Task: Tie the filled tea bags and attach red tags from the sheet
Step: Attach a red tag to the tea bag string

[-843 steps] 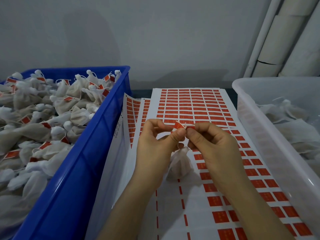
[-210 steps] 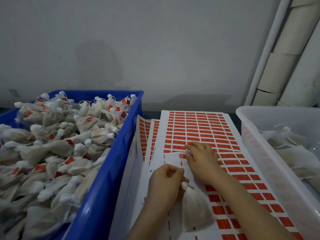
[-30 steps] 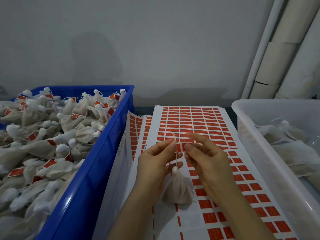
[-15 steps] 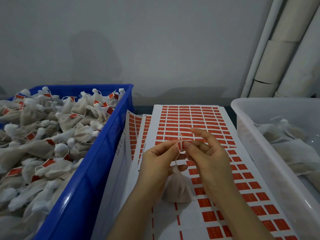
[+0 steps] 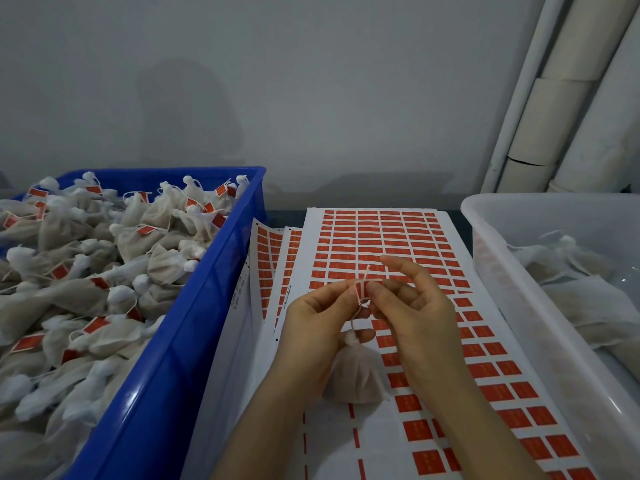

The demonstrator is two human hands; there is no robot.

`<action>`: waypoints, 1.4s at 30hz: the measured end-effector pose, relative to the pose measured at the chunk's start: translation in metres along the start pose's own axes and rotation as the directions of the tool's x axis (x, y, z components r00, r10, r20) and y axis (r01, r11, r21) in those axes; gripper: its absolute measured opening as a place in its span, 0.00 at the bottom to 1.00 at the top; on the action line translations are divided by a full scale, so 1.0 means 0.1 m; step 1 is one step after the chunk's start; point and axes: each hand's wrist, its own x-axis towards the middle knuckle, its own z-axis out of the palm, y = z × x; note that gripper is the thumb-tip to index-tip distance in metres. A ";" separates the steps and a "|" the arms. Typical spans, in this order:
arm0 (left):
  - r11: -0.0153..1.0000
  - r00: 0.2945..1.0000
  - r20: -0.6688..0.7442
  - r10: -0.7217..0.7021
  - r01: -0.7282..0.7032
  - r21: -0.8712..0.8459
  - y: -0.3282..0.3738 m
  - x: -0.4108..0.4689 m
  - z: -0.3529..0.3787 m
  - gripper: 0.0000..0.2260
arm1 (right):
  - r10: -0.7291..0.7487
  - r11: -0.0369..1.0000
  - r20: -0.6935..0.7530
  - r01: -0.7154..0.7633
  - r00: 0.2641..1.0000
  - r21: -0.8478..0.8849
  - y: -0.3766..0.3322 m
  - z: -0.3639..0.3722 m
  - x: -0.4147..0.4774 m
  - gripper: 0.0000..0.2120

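A small filled tea bag (image 5: pixel 356 375) hangs by its white string (image 5: pixel 356 311) over the sheet of red tags (image 5: pixel 381 237). My left hand (image 5: pixel 311 327) and my right hand (image 5: pixel 415 323) meet above the bag. Thumb and forefinger of both pinch a small red tag (image 5: pixel 361 290) folded around the string. The string's loose end sticks up past the fingertips. The bag's tied neck sits just below my left fingers.
A blue crate (image 5: pixel 194 327) on the left is heaped with tied, tagged tea bags (image 5: pixel 104 271). A translucent white bin (image 5: pixel 519 306) on the right holds untied bags (image 5: pixel 588 292). More tag sheets (image 5: pixel 270 258) lie under the top one. White pipes (image 5: pixel 554 98) run up the back wall.
Over the last second my hands came together and a red tag now sits between the fingertips on the string. The bag hangs a little lower.
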 end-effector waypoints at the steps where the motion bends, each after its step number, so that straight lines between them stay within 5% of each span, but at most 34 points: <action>1: 1.000 1.000 -0.001 -0.001 0.001 0.002 0.00 0.00 0.00 0.08 | 0.003 1.000 -0.006 -0.003 1.000 0.000 0.00 0.00 0.00 0.15; 9: 1.000 1.000 -0.014 0.003 -0.004 -0.012 0.00 0.00 0.01 0.11 | 0.009 1.000 -0.016 -0.009 1.000 0.021 0.03 0.00 0.00 0.12; 17: 0.999 0.997 -0.068 -0.040 0.040 0.002 0.01 0.00 0.03 0.06 | 0.071 0.963 -0.065 -0.051 0.995 0.265 -0.02 -0.08 0.07 0.16; 25: 0.999 0.999 -0.035 -0.027 0.026 -0.018 0.03 -0.02 0.02 0.08 | 0.018 1.000 0.034 -0.018 0.999 0.014 0.03 0.00 0.01 0.13; 42: 1.000 1.000 -0.007 -0.004 0.004 0.021 0.04 -0.02 0.03 0.08 | -0.014 1.000 -0.018 0.014 1.000 0.000 -0.01 0.01 -0.01 0.18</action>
